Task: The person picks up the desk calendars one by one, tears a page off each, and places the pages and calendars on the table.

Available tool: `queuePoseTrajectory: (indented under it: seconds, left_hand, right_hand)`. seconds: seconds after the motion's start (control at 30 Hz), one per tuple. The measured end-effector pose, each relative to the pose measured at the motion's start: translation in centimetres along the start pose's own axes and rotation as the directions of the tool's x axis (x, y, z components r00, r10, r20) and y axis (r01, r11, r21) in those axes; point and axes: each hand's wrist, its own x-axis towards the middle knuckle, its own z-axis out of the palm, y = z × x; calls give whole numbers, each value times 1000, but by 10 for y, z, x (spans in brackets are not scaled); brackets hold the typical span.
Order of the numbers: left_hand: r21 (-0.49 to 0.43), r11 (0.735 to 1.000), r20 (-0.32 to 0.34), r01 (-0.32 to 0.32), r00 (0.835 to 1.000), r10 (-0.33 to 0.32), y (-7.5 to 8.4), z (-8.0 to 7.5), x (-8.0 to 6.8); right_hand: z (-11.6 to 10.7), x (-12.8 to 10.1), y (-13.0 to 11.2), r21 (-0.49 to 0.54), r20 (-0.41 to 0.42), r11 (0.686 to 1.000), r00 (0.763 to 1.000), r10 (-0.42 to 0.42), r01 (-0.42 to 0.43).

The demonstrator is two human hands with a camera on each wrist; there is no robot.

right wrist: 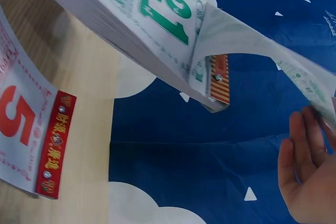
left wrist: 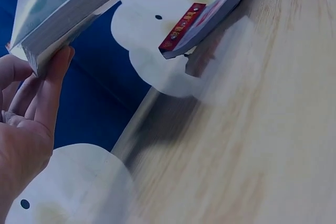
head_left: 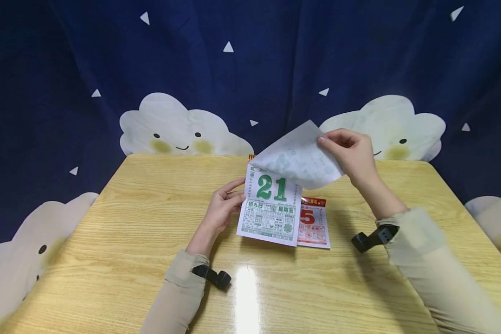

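Observation:
A thick tear-off calendar (head_left: 271, 208) showing a green 21 is held tilted above the table. My left hand (head_left: 221, 206) grips its left edge, thumb in front; in the left wrist view the left hand (left wrist: 31, 119) has its fingers against the thick block of pages. Between thumb and fingers, my right hand (head_left: 352, 150) pinches a thin sheet (head_left: 300, 157) lifted up and to the right. In the right wrist view that sheet (right wrist: 236, 32) curves away from the calendar's striped top strip (right wrist: 219, 77), still joined near it.
A second calendar (head_left: 315, 227), with a red 5 and a red top strip (right wrist: 55, 145), lies on the wooden table (head_left: 150, 208), partly behind the held one. Behind the table hangs a dark blue curtain (head_left: 254, 69) with white clouds and triangles.

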Motion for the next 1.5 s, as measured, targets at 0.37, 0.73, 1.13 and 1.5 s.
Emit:
queuePoseTrajectory:
  seconds: [0.37, 0.73, 1.13, 1.5]
  left_hand:
    - [-33, 999, 8, -41, 999, 42, 3, 3, -3]
    - [-11, 998, 41, -57, 998, 57, 5, 4, -5]
    - [46, 998, 19, -51, 999, 50, 9, 7, -7]
    - [13, 997, 16, -75, 997, 75, 10, 5, -7]
  right_hand:
    - [-4, 14, -7, 40, 54, 990, 990, 130, -133]
    - [-11, 15, -11, 156, 82, 961, 972, 219, -230]
    - [-17, 19, -18, -90, 136, 983, 975, 173, -162]
    - [-23, 20, -20, -19, 151, 976, 965, 215, -215]
